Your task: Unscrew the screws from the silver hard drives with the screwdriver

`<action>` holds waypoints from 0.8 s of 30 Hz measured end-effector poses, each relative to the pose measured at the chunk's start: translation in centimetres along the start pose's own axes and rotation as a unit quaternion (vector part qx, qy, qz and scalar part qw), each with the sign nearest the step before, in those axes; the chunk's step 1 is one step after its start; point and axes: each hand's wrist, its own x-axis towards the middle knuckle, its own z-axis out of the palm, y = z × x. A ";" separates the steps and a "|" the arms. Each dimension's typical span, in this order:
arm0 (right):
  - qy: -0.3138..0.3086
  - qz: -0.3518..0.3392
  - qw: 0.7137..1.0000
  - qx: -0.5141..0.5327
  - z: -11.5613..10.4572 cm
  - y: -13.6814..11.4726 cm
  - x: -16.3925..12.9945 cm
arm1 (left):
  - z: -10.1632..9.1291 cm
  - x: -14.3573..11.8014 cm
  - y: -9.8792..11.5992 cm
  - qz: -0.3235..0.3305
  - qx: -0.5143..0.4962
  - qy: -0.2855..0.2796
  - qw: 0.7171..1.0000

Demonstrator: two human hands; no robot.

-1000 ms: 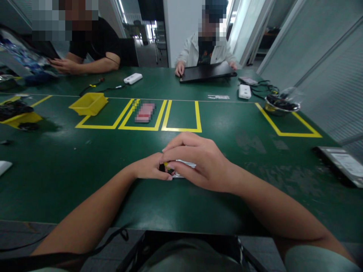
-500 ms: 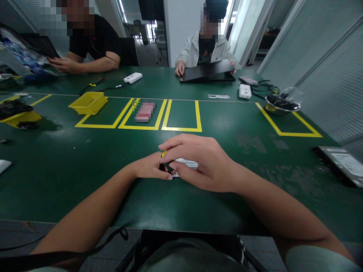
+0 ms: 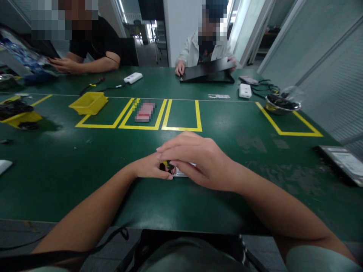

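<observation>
Close together at the near middle of the green table (image 3: 93, 189), my hands meet over a silver drive-like block (image 3: 181, 172). A small black-and-yellow piece (image 3: 166, 165) shows at the block's left end, between the thumb and fingers of my left hand (image 3: 150, 166). From the right, my right hand (image 3: 201, 160) arches over the block, its fingers drawn together and curved toward the left fingertips. Most of the block is hidden under it, and whether its fingertips pinch anything is unclear.
A hard drive (image 3: 344, 162) lies at the right. Yellow bins (image 3: 90, 102) stand left, and a metal bowl (image 3: 282, 107) of dark parts stands right. A pinkish card-like item (image 3: 145, 112) lies in a taped box. Across the table, a person holds a black panel (image 3: 210, 71).
My right fingers have drawn in and the thumb has come lower, covering the block's white label. My left hand has stayed nearly still. The person opposite has raised the panel's top sheet slightly.
</observation>
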 end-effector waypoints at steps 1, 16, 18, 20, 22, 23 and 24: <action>0.000 -0.003 1.000 0.006 0.0 0.0 0.0 | 0.0 0.0 0.0 -0.002 -0.003 -0.009 1.000; -0.016 0.028 0.999 -0.006 -0.3 -0.3 -0.1 | 0.1 -0.2 0.6 -0.027 0.007 0.002 1.000; -0.019 0.033 0.999 -0.007 -0.4 -0.4 -0.1 | 0.1 -0.1 0.8 -0.012 -0.007 0.003 1.000; -0.014 0.032 0.999 -0.008 -0.4 -0.5 -0.2 | 0.0 0.0 1.1 0.007 -0.022 0.009 1.000; -0.007 0.028 1.000 -0.004 -0.3 -0.6 -0.2 | 0.0 0.1 1.3 0.020 -0.029 0.019 0.999; -0.005 0.025 1.000 -0.001 -0.3 -0.5 -0.2 | -0.1 0.1 1.4 0.022 -0.028 0.022 0.999; -0.004 0.023 1.000 0.002 -0.3 -0.5 -0.2 | -0.1 0.1 1.5 0.023 -0.023 0.024 0.999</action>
